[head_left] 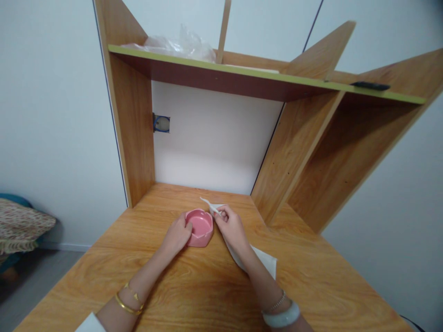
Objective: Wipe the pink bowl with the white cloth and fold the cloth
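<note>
A small pink dish (200,227) with a thick angular rim stands on the wooden desk (194,286). My left hand (177,236) grips its left side, fingers curled on the rim. My right hand (231,226) is just right of the dish, its fingers pinched on a white tissue (210,205), and the twisted tip of that tissue sticks up behind the dish's far rim. A flat white paper sheet (266,261) lies on the desk under my right forearm; whether it joins the tissue is hidden.
The desk has upright wooden side panels (133,138) and a green-edged shelf (242,70) above. A crumpled clear plastic bag (176,44) and a dark flat object (370,85) lie on the shelf. A patterned cloth (20,226) shows at far left.
</note>
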Demonstrator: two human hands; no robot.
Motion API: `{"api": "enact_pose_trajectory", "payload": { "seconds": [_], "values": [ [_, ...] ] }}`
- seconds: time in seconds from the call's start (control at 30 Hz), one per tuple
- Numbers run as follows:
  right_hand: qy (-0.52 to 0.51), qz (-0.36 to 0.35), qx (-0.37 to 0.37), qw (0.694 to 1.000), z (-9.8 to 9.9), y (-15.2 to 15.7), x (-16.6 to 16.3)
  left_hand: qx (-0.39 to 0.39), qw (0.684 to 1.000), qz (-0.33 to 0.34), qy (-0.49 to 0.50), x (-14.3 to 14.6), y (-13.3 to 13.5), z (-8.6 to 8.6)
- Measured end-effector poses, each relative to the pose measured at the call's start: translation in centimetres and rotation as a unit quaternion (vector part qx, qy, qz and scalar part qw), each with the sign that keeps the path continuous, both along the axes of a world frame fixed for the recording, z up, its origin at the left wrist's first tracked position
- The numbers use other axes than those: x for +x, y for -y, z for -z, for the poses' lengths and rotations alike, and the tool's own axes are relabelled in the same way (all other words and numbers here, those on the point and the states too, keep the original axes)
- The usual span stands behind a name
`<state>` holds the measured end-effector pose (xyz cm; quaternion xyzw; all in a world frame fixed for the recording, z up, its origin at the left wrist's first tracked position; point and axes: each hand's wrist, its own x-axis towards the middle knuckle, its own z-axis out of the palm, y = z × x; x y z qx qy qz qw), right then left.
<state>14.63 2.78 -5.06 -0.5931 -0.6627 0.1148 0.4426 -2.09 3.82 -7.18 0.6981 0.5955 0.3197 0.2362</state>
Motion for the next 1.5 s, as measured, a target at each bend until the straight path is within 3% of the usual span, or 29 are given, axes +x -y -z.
{"api": "enact_pose_trajectory", "payload": {
  "seconds": [0.1, 0.27, 0.4, 0.53, 0.7, 0.83, 0.9, 1.13, 1.27, 1.4, 1.5],
  "values": [
    [0.009, -0.027, 0.003, 1.0, 0.2, 0.4, -0.5, 0.01, 1.0, 0.013, -0.015, 0.1, -0.1, 0.3],
    [0.05, 0.056, -0.065, 0.995, 1.0, 0.5, 0.3, 0.038, 0.998, 0.035, -0.033, 0.2, 0.2, 0.4],
    [0.067, 0.038, -0.124, 0.989, 2.3, 0.3, 1.0, 0.06, 0.992, 0.076, -0.076, 0.5, 1.1, -0.6],
    [0.085, 0.028, -0.136, 0.987, 3.3, 0.1, 1.3, 0.101, 0.982, 0.128, -0.094, 0.9, 2.2, -1.6],
    [0.094, 0.081, -0.102, 0.987, 4.3, -0.1, 1.4, 0.061, 0.996, 0.066, 0.006, 1.9, 2.3, -0.5],
    [0.083, 0.102, -0.094, 0.987, 4.9, -0.3, 1.4, 0.045, 0.981, 0.095, 0.16, 2.9, 1.7, 1.4],
    [0.093, 0.107, -0.105, 0.984, 4.8, -0.3, 1.4, 0.051, 0.977, 0.096, 0.186, 3.1, 1.5, 1.7],
    [0.197, 0.126, -0.094, 0.968, 2.3, 0.3, 1.6, 0.055, 0.992, 0.083, 0.083, 1.9, 1.9, -0.4],
    [0.198, 0.093, -0.085, 0.972, 2.1, 0.7, 1.8, 0.058, 0.995, 0.08, 0.01, 1.7, 2.5, -1.1],
    [0.125, 0.083, -0.072, 0.986, 3.3, 0.4, 1.7, 0.033, 0.998, 0.046, 0.037, 2.2, 2.3, 0.0],
    [0.086, 0.092, -0.068, 0.99, 3.9, 0.2, 1.6, 0.069, 0.992, 0.072, 0.077, 2.7, 1.8, 1.3]
  ]
}}
